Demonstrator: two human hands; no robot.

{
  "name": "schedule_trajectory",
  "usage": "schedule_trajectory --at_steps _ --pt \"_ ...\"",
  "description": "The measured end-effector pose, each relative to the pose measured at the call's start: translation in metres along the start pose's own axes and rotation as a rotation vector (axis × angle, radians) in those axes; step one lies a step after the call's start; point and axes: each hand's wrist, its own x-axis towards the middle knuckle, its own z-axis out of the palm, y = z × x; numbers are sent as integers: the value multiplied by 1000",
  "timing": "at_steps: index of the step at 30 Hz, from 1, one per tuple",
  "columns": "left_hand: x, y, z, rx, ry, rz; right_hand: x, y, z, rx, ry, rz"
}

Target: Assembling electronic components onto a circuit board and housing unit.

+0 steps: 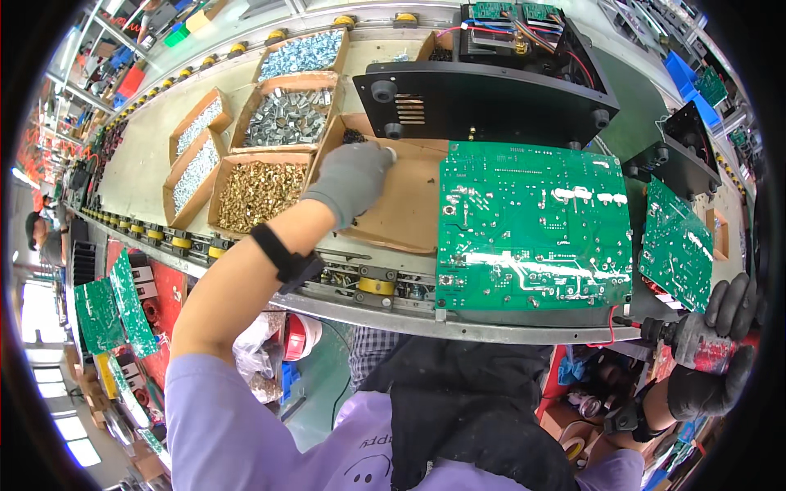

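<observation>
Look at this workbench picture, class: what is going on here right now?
A person at an assembly line reaches the gloved left hand into a nearly empty cardboard tray, fingertips near its far corner. The right hand, in a black glove, grips a power screwdriver at the bench edge. A large green circuit board lies solder side up in front, beside boxes of brass nuts and silver screws.

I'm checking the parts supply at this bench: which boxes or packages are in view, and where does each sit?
Open cardboard box, under the left hand: brown, nearly bare.
Brass-parts box, left of it: gold pieces.
Nut box, behind: grey metal.
Screw boxes, far left: silvery.
Rear screw box: bluish-silver.
</observation>
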Motion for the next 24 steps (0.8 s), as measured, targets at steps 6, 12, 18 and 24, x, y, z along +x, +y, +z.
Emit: schedule_trajectory --at_steps 6,12,18,24 --pt "0 12 0 79 -39 -23 16 -18 1 209 -337 201" --pt "-39 -12 -27 -540 143 -179 -8 -3 42 -74 186 -38" --pt "-97 25 -62 -1713 -21 -168 0 14 115 297 -126 241" --pt "-121 65 -63 -1816 50 -81 6 47 157 462 -296 -37"
